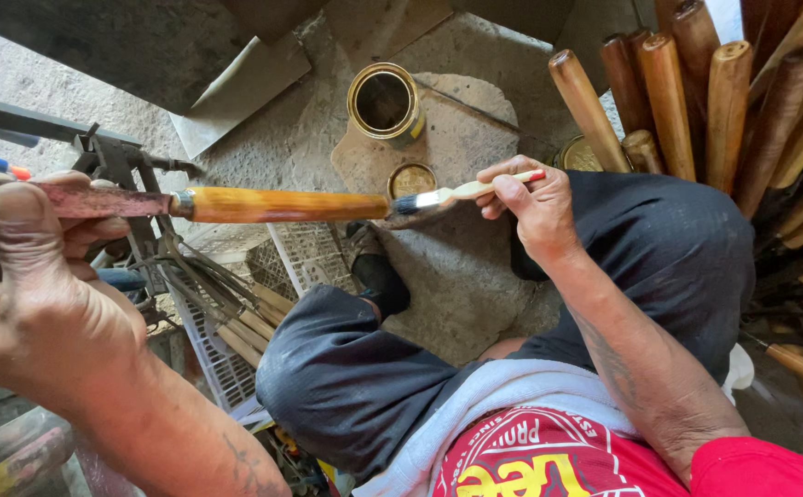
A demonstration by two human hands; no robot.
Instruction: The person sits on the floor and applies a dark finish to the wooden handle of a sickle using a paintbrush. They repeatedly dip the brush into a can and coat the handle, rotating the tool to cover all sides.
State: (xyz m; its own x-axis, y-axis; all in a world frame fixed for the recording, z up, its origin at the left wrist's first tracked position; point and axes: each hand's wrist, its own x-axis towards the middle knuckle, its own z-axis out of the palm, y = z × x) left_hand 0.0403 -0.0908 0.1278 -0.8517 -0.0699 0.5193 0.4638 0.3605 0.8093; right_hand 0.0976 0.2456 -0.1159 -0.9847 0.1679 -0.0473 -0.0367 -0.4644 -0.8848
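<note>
A paintbrush touches the end of a wooden handle that is held out flat over the person's knees.

The left hand [28,276] is closed around the rusty metal blade [79,201] of the tool, so the orange wooden handle [282,204] stays free on all sides for coating. The right hand [525,198] pinches the small paintbrush [447,194] between thumb and fingers, bristles at the tip of the handle. The open tin [384,103] stands on the stone floor [461,267] just in front, near the brush for dipping, its lid [411,179] beside it. Finished handles [687,101] lean upright on the right, probably to dry apart. A white plastic crate [222,364] with more tools lies under the left arm.
</note>
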